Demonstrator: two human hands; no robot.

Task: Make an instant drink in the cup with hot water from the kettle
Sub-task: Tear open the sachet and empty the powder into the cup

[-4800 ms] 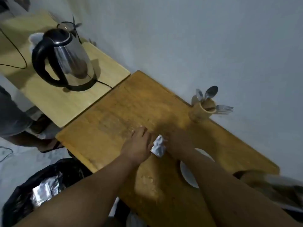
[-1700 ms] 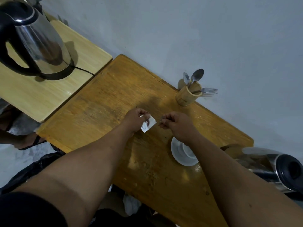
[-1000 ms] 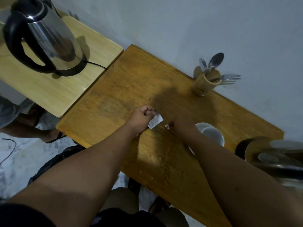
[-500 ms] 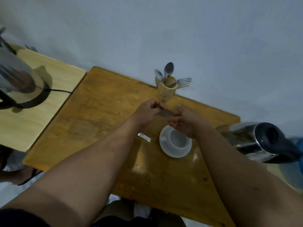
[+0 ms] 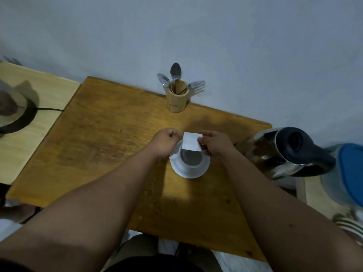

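Note:
A white cup stands on a white saucer in the middle of the brown wooden table. Just above the cup's far rim a small white sachet is held up. My right hand pinches its right edge. My left hand is closed at its upper left corner. A steel kettle with a black lid and handle sits off the table's right edge. A second kettle, blurred, stands on the pale side table at the far left.
A wooden holder with spoons and a fork stands at the table's back edge against the wall. A blue-lidded container is at the far right. The pale side table adjoins on the left, with a black cord across it.
Both hands carried the sachet from the left part of the table to above the cup. A strip was torn off and lay on the table half a second ago; now it is out of sight.

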